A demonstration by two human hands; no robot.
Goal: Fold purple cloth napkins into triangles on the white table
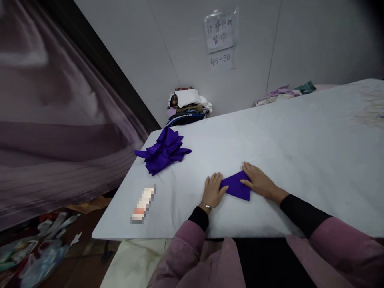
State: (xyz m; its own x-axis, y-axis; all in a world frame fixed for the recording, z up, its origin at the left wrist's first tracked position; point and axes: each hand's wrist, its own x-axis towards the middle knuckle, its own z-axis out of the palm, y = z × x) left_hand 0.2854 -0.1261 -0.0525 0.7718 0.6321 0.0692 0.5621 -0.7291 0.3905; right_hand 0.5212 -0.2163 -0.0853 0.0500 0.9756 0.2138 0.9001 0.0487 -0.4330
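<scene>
A small folded purple cloth [239, 187] lies flat on the white table [288, 144] in front of me. My left hand [213, 189] rests at its left corner, fingers stretched out and the thumb touching the fabric. On the cloth's right side lies my right hand [258, 180], palm down with its fingers extended. Both hands are open and grip nothing. Farther left sits a crumpled heap of purple cloth [164, 153], its folds and corners sticking out.
A blurred, pixelated object [144, 204] lies near the table's left side. Behind the table's far edge are a stack of folded textiles [189, 106] and more cloths [282, 94]. A mauve curtain [60, 120] hangs left. Plastic bags [45, 260] lie on the floor.
</scene>
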